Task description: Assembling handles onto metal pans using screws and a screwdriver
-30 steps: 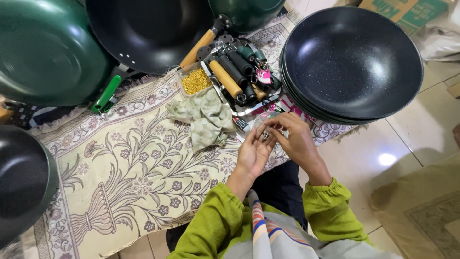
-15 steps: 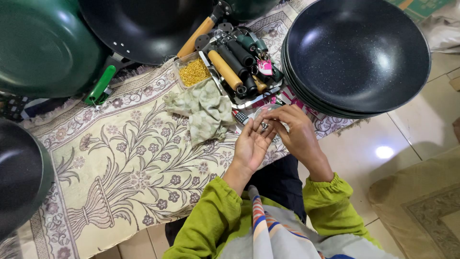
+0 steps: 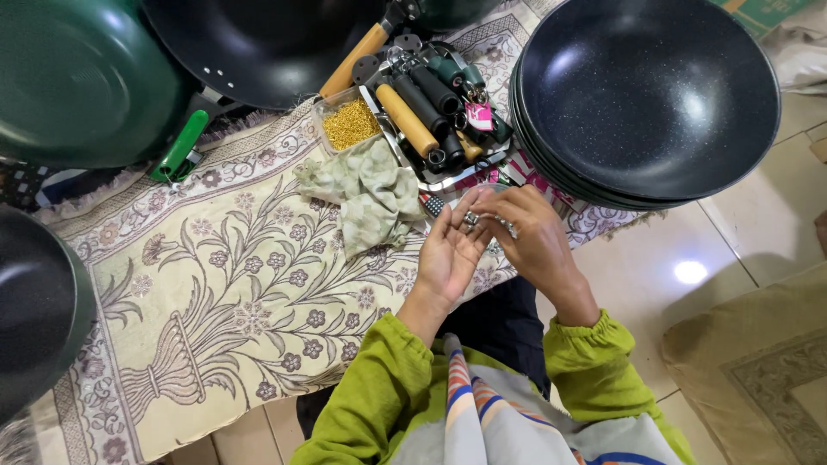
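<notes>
My left hand (image 3: 448,254) is held palm up over the edge of a floral cloth (image 3: 215,293), with small metal parts (image 3: 470,219) lying on its fingers. My right hand (image 3: 532,237) meets it from the right, its fingertips pinching at those small parts. Just beyond the hands sits a metal tray (image 3: 435,176) filled with several pan handles (image 3: 407,116), wooden and black. A small clear box of golden screws (image 3: 350,123) stands left of the tray, and a crumpled pale green rag (image 3: 370,194) lies beside it.
A stack of dark speckled woks (image 3: 646,95) sits at the upper right. Green and black pans (image 3: 77,77) crowd the upper left, and another dark pan (image 3: 34,301) lies at the left edge. Tiled floor (image 3: 672,258) and a brown rug (image 3: 758,379) are at right.
The view has shifted slightly, and both hands stay together in front of the tray. The right fingers keep working at the small parts on the left hand.
</notes>
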